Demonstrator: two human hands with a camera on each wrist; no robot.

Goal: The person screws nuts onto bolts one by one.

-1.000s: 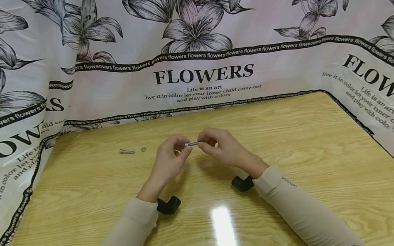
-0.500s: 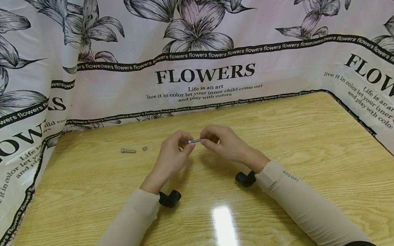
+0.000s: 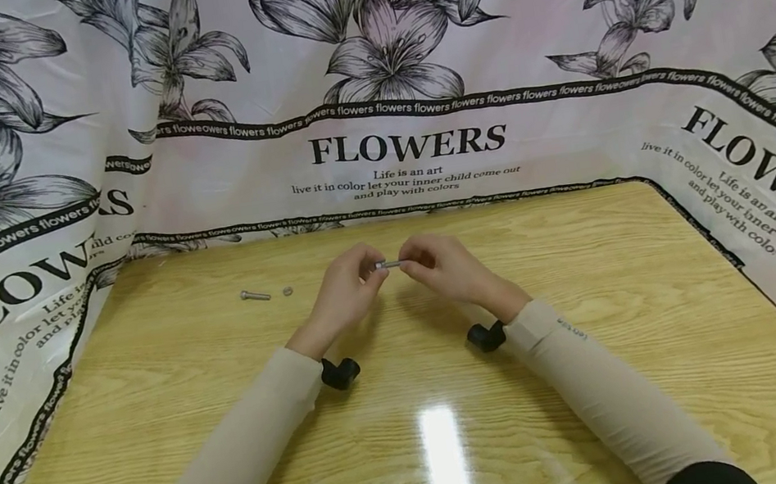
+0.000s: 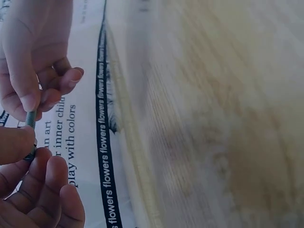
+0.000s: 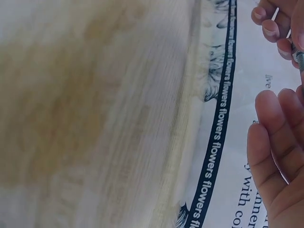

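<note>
Between my two hands a metal bolt is held sideways above the table. My left hand pinches its wider, shiny end between thumb and fingers; whether that end is the bolt's head or a nut, I cannot tell. The thumb and fingertips of my right hand grip the opposite end. In the left wrist view the threaded shank shows between the two thumbs. The right wrist view catches the thread at its right edge, close to the left fingertips. Fingers hide both ends of the bolt.
On the wooden table, left of my hands, lie a second bolt and a small nut. A flower-printed cloth stands behind the table and along both sides. Black wrist-worn pieces stick out under the sleeves.
Both hands have moved slightly forward, away from the body, with the bolt between them. The grip looks the same, and the loose bolt and nut lie where they were.
</note>
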